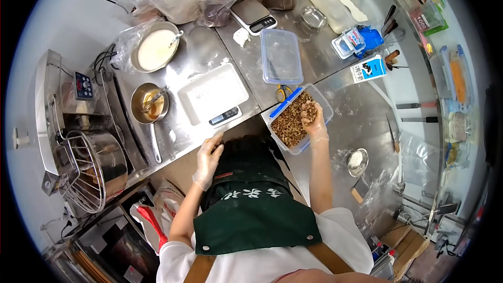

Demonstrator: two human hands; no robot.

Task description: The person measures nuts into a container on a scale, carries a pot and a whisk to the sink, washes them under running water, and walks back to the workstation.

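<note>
My right hand point(315, 124), in a clear glove, is closed around chopped nuts over a clear plastic box point(329, 106) full of brown chopped nuts point(290, 124). My left hand point(209, 158), also gloved, is near the table's front edge with its fingers curled together; what it holds, if anything, is hidden. Ahead of it a white tray point(214, 93) rests on a scale point(225, 117) whose display sticks out at the front. Beyond the nut box lies a clear lid with a blue rim point(282, 56), and yellow-handled scissors point(283, 93) are between them.
At left are a saucepan point(135, 106) with a long handle, a bowl of pale batter point(155, 50) and a mixer point(99, 162). Another scale point(253, 14) sits at the back. To the right are a milk carton point(368, 69), a small bowl point(358, 162) and a scraper point(360, 189).
</note>
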